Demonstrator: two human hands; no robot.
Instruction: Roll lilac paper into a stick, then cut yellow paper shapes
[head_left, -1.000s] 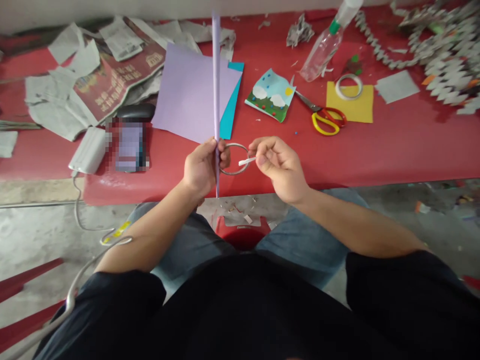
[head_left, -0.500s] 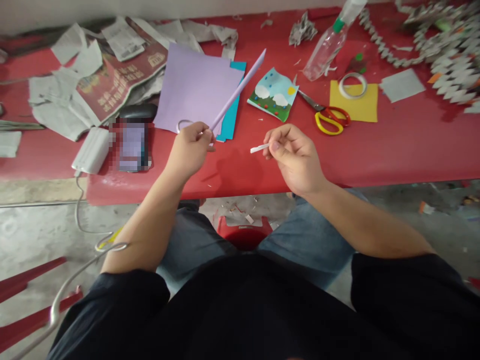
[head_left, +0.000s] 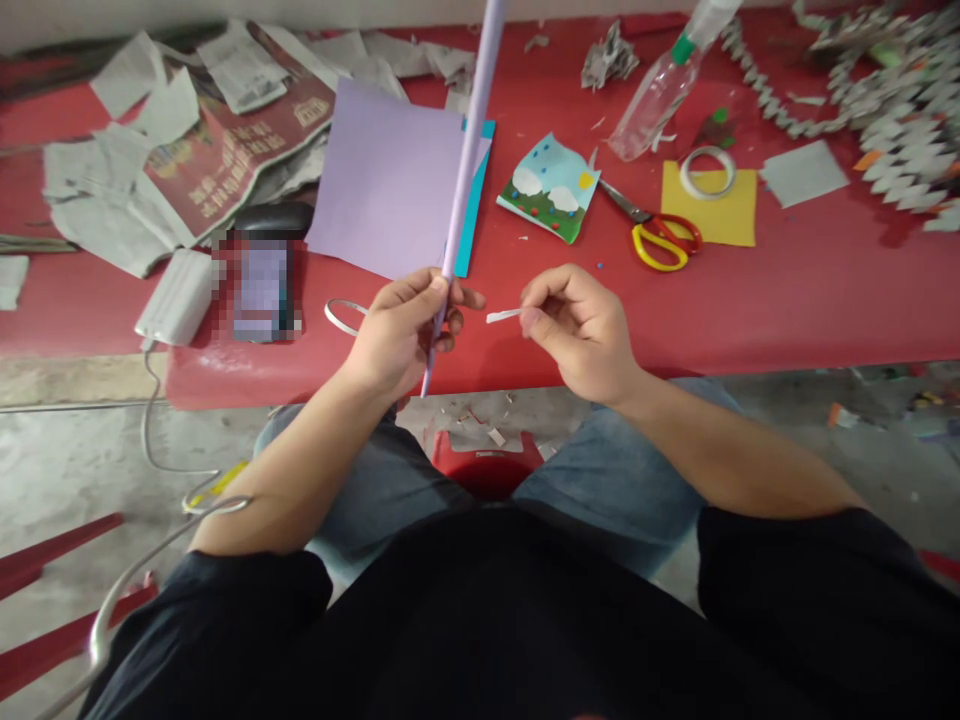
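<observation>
Left hand (head_left: 401,330): thumb and fingers clamped on a slender lilac paper tube (head_left: 466,165), near its lower end. The tube slants up and away from the hand; a short end projects below it. A thin white ring (head_left: 345,318) shows at the hand's left side, partly hidden by it; cannot tell whether it is gripped.

Right hand (head_left: 585,335): thumb and fingertips together on a small white strip (head_left: 502,316), its free end pointing toward the left hand, apart from the tube.

Beyond left hand: lilac paper sheet (head_left: 382,180), overlapping a teal paper sheet (head_left: 466,240). Left of the same hand: smartphone (head_left: 260,290), image pixelated. Beyond right hand: painted landscape card (head_left: 549,188); to the card's right, scissors with red and yellow handles (head_left: 660,242). All lie on the red tabletop (head_left: 795,300).
</observation>
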